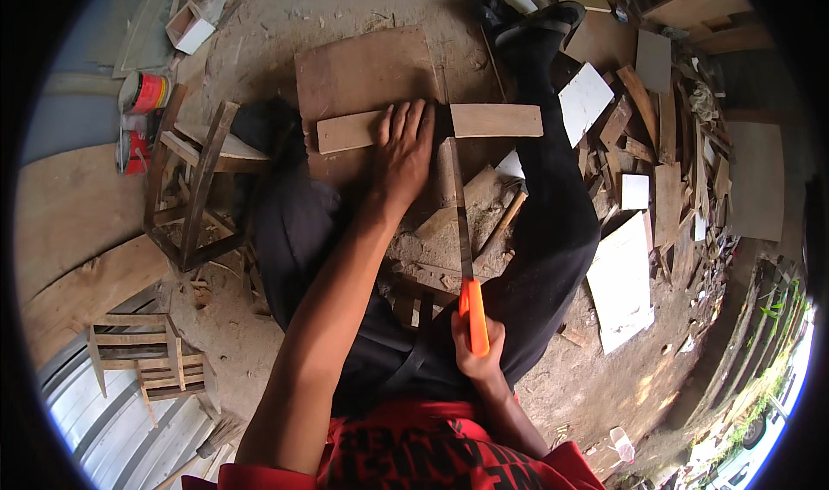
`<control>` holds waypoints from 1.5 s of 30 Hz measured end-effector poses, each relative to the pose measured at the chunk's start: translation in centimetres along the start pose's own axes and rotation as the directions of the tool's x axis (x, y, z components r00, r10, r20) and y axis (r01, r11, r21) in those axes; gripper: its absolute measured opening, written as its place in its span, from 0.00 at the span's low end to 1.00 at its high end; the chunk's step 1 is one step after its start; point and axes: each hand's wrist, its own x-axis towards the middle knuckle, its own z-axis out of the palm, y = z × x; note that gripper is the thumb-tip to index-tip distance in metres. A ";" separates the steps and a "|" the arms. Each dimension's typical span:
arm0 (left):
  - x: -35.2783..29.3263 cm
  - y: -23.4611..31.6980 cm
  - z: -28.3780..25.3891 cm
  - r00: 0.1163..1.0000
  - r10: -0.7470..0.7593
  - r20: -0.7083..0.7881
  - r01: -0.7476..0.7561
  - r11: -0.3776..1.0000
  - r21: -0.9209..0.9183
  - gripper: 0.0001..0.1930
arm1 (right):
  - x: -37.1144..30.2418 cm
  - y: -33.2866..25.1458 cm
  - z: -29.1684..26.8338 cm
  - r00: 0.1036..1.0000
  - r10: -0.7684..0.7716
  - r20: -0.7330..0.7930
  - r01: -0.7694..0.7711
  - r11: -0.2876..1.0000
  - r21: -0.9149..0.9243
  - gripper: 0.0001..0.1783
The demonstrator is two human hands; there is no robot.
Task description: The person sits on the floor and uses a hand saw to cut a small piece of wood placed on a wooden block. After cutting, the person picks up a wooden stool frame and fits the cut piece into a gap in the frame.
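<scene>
My right hand (477,352) is wrapped round the orange handle of a handsaw (465,240). Its long thin blade points away from me and crosses a narrow wooden board (345,133). The board lies crosswise, with one part left of the blade and another (499,120) right of it; whether the two are still joined I cannot tell. My left hand (404,149) lies on the left part, palm down with fingers stretched out, close to the blade. Beneath the board is a brown wooden panel (363,71).
My black-trousered legs (553,188) frame the work on both sides. At the left stand a wooden stool frame (203,170) and red cans (147,93). Wood offcuts (661,145) and white panels (620,283) are strewn at the right. Slatted wooden pieces (151,352) lie lower left.
</scene>
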 end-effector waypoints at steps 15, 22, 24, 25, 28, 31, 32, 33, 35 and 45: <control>-0.4 0.2 0.5 0.998 0.040 -0.056 -0.041 0.999 -0.024 0.32 | 12.2 -1.9 2.8 0.993 -0.098 -0.064 0.097 0.995 -0.023 0.10; -0.2 0.3 0.1 0.999 -0.002 -0.033 0.002 1.000 -0.016 0.27 | 0.2 -0.7 0.0 0.997 -0.050 -0.054 0.052 0.998 0.039 0.11; -0.3 -0.1 1.1 0.999 -0.005 -0.054 0.005 1.000 0.005 0.26 | 2.6 -0.5 0.2 0.997 -0.037 -0.072 0.046 0.991 0.122 0.10; -0.2 -0.2 1.8 0.997 -0.020 -0.075 0.017 0.999 -0.033 0.26 | 4.4 -1.3 0.3 0.996 -0.048 -0.080 0.058 0.990 0.132 0.11; 0.5 0.1 1.0 0.999 -0.006 -0.034 0.006 1.000 -0.010 0.27 | 10.5 -3.6 1.3 0.994 -0.066 -0.091 0.060 0.995 -0.074 0.10; 1.0 0.7 0.3 0.998 -0.016 -0.057 0.014 1.000 -0.028 0.28 | 13.4 -4.0 1.8 0.991 -0.090 -0.097 0.089 0.996 -0.009 0.09; 0.8 0.8 0.4 0.997 -0.031 -0.074 0.027 0.998 -0.051 0.29 | 13.4 -4.0 1.9 0.991 -0.088 -0.098 0.090 0.996 0.011 0.09; 0.7 0.8 0.4 0.997 -0.028 -0.070 0.025 0.999 -0.044 0.28 | 12.7 -3.6 2.0 0.986 -0.130 -0.105 0.132 0.991 0.005 0.08; 0.6 0.6 0.7 0.998 -0.024 -0.066 0.022 0.999 -0.032 0.27 | 9.2 -2.0 1.4 0.998 -0.049 -0.046 0.049 0.999 0.004 0.08; 0.2 0.2 1.1 0.998 -0.020 -0.053 0.021 0.999 0.027 0.26 | 5.7 -1.6 -0.2 0.994 -0.055 -0.097 0.059 0.998 0.034 0.11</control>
